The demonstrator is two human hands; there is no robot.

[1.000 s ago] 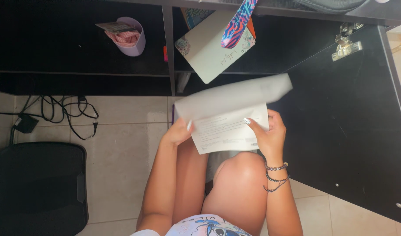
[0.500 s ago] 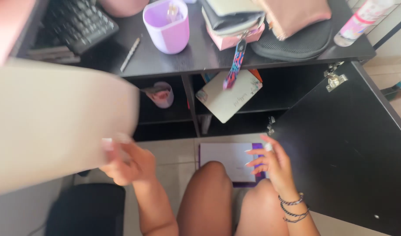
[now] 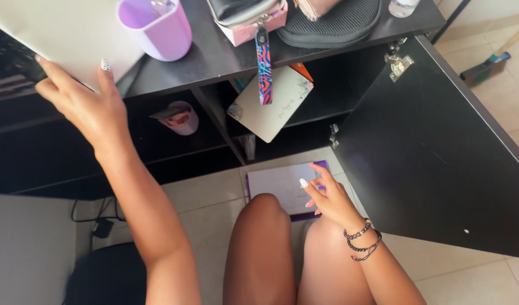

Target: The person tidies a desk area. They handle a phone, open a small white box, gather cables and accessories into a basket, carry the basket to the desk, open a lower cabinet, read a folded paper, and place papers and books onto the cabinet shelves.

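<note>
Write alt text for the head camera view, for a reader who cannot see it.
A seated person's left hand presses a white sheet of paper onto a black desk beside a lilac cup. The right hand hovers, fingers spread, over a purple-edged folder on the tiled floor, next to an open black cabinet door.

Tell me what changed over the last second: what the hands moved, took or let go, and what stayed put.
The left hand carried the white sheet of paper up from the lap onto the black desk top, fingers still on it. The right hand let go of that paper and now hovers over the white pad with the purple edge on the tiled floor. The lilac cup, the open black cabinet door and the shelf items stayed put.
</note>
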